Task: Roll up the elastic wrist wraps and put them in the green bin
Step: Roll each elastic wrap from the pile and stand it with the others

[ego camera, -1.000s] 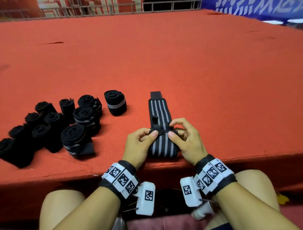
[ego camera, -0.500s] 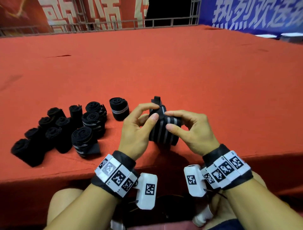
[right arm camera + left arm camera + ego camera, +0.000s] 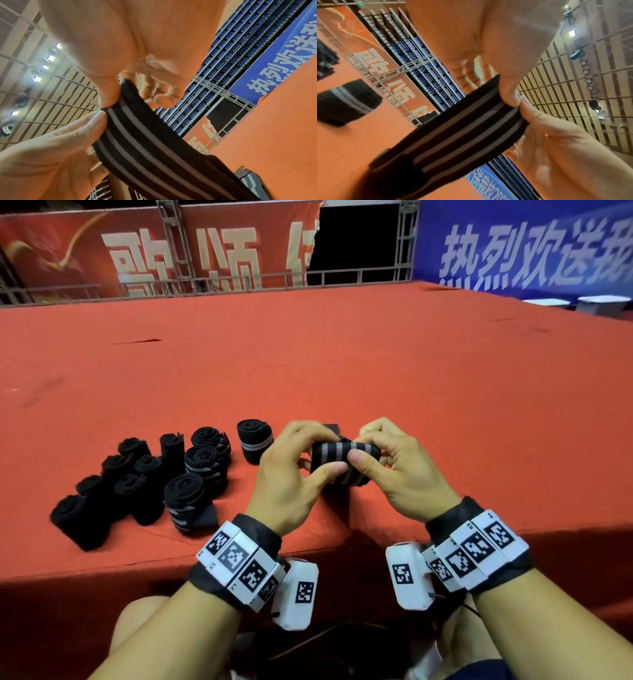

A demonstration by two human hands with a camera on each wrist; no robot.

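Note:
A black wrist wrap with grey stripes (image 3: 342,451) is lifted off the red table, partly rolled. My left hand (image 3: 308,460) pinches its left side between thumb and curled fingers. My right hand (image 3: 373,455) pinches the right side the same way, thumbs nearly touching on the front. In the left wrist view the wrap (image 3: 462,135) hangs down as a striped band from both thumbs. The right wrist view shows the wrap (image 3: 142,142) trailing toward the table. No green bin is in view.
Several rolled black wraps (image 3: 185,474) stand in a cluster on the red table (image 3: 376,371) to the left of my hands; one roll (image 3: 255,440) stands close to my left hand. The table's front edge runs just under my wrists. Banners and railing stand behind.
The wrap lay flat on the table a second ago; both hands have lifted it and rolled it tighter. The camera has tilted upward.

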